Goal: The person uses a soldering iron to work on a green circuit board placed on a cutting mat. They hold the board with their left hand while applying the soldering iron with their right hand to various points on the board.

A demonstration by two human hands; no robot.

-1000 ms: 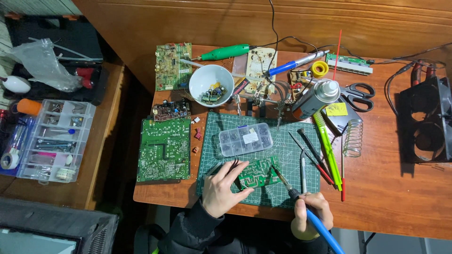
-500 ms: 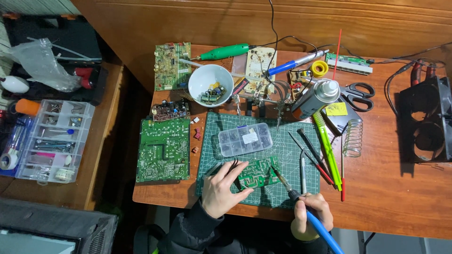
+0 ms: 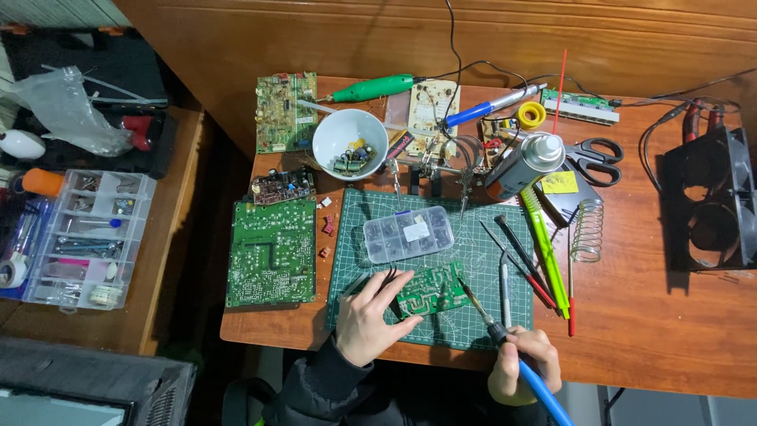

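1. Nothing has shifted since the earlier frame; I see both hands hold position.
2. Gridded green cutting mat (image 3: pixel 481 229) carries the small green circuit board (image 3: pixel 432 289).
3. Left hand (image 3: pixel 372 317) lies flat, fingers spread, pinning the board.
4. Right hand (image 3: pixel 524 364) is fisted around the blue-handled soldering iron (image 3: pixel 505 339), tip at the board's edge.

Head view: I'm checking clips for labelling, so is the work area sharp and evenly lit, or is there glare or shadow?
Head view: sharp on the small circuit board, left hand and soldering iron in the right hand; even light, soft shadows; mild glare on the white bowl; left floor dark.
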